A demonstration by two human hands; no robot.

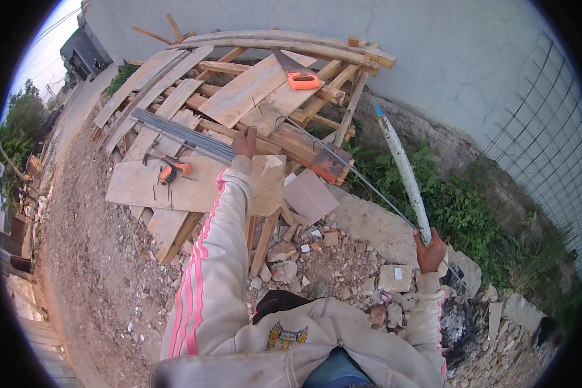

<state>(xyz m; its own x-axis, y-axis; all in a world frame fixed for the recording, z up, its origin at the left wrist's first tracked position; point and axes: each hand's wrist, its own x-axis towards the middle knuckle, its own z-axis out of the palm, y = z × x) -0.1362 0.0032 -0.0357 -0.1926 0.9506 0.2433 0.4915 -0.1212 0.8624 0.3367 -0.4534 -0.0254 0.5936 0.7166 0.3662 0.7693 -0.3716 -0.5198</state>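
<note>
My right hand (429,251) is closed round the lower end of a long white pipe (401,169) with a blue tip, which leans up and away. A thin steel rod (362,180) runs from the wood pile, where its far end is bent, down past my right hand. Over the boards, my left hand (244,141) is closed; whatever its fingers hold is hidden. Just left of it lies a bundle of grey steel rods (181,134). Beyond them on the planks are a hammer (168,160) with an orange handle, an orange-and-black tape measure (167,174) and a handsaw (302,79).
A pile of planks and beams (226,97) spreads before me against a grey wall (446,52). Wire mesh (537,123) leans at the right above green weeds (459,207). Broken stones (282,252) cover the ground near me. A gravel path (77,181) passes on the left.
</note>
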